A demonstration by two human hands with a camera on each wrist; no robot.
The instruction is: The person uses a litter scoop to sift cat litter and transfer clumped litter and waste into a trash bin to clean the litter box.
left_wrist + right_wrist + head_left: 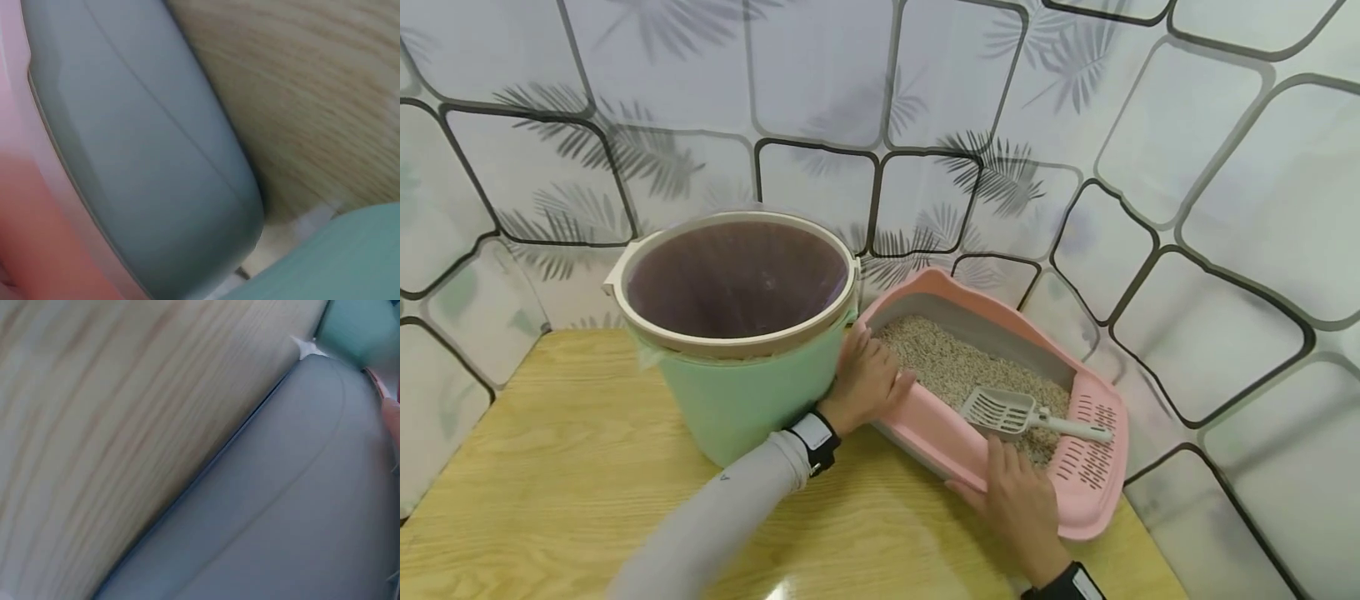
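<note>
A litter box (pixel 938 423) with a pink rim and grey body stands at an angle on the wooden table. Sandy cat litter (pixel 936 354) covers its bottom. Near the box's left end, my left hand (pixel 867 379) grips the rim beside the green bin. My right hand (pixel 1021 500) holds the front rim, fingers over the edge and thumb outside. A grey slotted litter scoop (pixel 1000 411) lies across the litter, its handle over the pink perforated end. In the left wrist view the box's grey side (pixel 144 156) fills much of the picture; the right wrist view also shows the grey side (pixel 281 487).
A green bin (pixel 752 400) with a cream rim and a dark liner stands close to the box's left end. Patterned wall covering (pixel 820 92) rises behind and at the right. The wooden table (pixel 550 467) extends to the left and front.
</note>
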